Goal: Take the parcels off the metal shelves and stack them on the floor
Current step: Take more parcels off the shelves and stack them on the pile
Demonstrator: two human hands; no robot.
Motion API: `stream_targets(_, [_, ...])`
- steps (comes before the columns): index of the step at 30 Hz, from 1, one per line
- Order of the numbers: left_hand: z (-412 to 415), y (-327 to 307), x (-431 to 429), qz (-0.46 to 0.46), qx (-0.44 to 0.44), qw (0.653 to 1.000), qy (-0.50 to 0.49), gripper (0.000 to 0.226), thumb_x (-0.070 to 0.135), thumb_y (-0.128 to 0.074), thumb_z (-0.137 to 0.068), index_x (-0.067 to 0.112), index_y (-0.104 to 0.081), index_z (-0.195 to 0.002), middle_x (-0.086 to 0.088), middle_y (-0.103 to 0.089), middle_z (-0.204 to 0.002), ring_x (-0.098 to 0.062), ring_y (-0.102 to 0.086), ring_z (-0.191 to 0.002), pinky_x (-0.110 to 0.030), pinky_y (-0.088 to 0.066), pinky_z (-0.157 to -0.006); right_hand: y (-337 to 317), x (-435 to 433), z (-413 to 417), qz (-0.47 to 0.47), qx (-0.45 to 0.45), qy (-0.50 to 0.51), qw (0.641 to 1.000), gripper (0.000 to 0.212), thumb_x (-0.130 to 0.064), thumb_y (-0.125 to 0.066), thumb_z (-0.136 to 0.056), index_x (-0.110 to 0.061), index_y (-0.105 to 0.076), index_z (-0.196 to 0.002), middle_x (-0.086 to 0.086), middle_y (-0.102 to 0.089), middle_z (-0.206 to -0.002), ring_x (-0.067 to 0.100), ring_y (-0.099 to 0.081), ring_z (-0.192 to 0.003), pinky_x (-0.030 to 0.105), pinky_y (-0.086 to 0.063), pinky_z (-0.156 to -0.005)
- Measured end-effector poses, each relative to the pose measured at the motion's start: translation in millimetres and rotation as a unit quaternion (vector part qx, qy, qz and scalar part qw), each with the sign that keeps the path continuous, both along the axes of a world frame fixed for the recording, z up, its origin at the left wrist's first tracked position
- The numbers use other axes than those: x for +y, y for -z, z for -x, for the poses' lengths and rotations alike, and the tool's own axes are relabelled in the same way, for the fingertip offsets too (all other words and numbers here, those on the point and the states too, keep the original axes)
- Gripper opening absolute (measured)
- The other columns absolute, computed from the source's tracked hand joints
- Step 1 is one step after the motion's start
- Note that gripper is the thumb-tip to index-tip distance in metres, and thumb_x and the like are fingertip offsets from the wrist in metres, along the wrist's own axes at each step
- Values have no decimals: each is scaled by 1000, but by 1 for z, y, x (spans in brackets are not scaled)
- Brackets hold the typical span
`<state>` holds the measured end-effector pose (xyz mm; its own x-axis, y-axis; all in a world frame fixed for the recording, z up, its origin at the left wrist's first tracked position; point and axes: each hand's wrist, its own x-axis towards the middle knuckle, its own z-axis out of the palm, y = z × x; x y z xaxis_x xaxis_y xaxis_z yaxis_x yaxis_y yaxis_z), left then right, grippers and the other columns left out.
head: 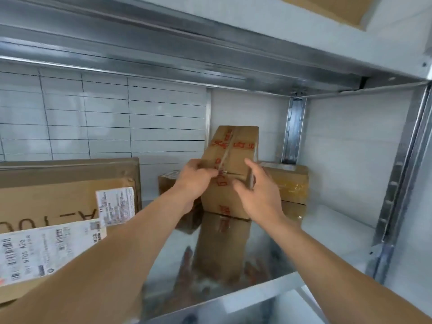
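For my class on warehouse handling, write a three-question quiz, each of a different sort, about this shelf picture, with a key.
1. True or false: the tall box with red print stands upright on the metal shelf.
2. Which hand has its fingers on the box's taped seam? A) left hand B) right hand C) neither
3. Fill in: the large flat carton with white labels lies to the ______ of the tall box.

Key: 1 true; 2 A; 3 left
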<state>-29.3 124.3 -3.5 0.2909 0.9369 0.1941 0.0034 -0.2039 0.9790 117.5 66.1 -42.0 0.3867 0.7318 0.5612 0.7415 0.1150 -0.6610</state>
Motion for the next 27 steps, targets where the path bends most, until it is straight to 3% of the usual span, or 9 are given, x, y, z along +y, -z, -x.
stream_targets(6, [-14,-4,1,-13,-73,996,-48,29,22,-54,-97,24,-52,-126,9,-58,-93,-6,-53,-79,-25,-37,-59,-11,-9,1,-90,-36,-3,995,65,-33,-69,-92,-30,-45,-153,-9,-60,-144,11,-57,-129,32,-44,-111])
stream_targets(10, [-6,-15,10,48,-75,988,-129,23,41,-51,-93,22,-64,-90,-2,-62,-82,-20,-56,-73,-29,-44,-65,-45,-28,10,-118,-62,-146,980,66,-33,-67,-95,-34,-42,-155,-12,-63,-139,2,-58,-125,20,-44,-105])
stream_targets(13, [4,-11,15,73,-46,986,-144,36,50,-48,-92,19,-65,-90,-8,-66,-82,-27,-62,-70,-29,-50,-61,-57,-23,-4,-70,-43,-177,981,61,-35,-64,-98,-36,-42,-155,-17,-57,-146,-8,-55,-126,22,-43,-111])
stream_targets(15, [9,-5,19,90,-38,985,-143,56,62,-48,-89,17,-62,-119,-14,-69,-116,-36,-66,-106,-45,-54,-89,-59,-18,-21,-62,-26,-129,989,57,-34,-61,-100,-30,-44,-155,-23,-54,-137,-21,-57,-106,2,-44,-87])
stream_targets(17, [11,0,20,113,-27,986,-122,72,70,-48,-87,20,-50,-139,-15,-54,-142,-38,-43,-136,-54,-32,-112,-55,-14,-46,-27,-18,-60,998,54,-36,-59,-102,-25,-47,-154,-18,-56,-133,-8,-60,-113,-4,-37,-77])
stream_targets(18, [11,1,18,125,-25,987,-100,69,71,-46,-88,20,-52,-134,-15,-56,-137,-37,-42,-136,-55,-29,-114,-51,-10,-59,-5,-2,-29,1000,54,-40,-59,-100,-24,-51,-151,-14,-60,-134,7,-61,-122,-1,-38,-86])
stream_targets(20, [10,5,15,154,-18,987,-53,61,74,-44,-86,22,-60,-115,-15,-65,-120,-38,-52,-127,-58,-30,-112,-39,1,-80,33,87,1,996,50,-51,-62,-94,-21,-65,-133,-9,-69,-126,20,-64,-120,29,-47,-107])
stream_targets(24, [5,8,15,164,-15,986,-32,68,80,-47,-79,28,-63,-119,-13,-67,-120,-38,-61,-111,-61,-39,-103,-22,11,-102,6,288,-44,957,32,-43,-67,-95,-22,-72,-119,0,-73,-122,19,-68,-108,36,-51,-99])
stream_targets(27, [3,10,18,163,-29,985,-49,64,78,-44,-83,23,-70,-106,-12,-73,-96,-34,-64,-97,-57,-44,-100,-18,8,-108,-36,412,-63,908,27,-49,-57,-100,-25,-70,-103,-8,-73,-105,16,-69,-95,35,-53,-81])
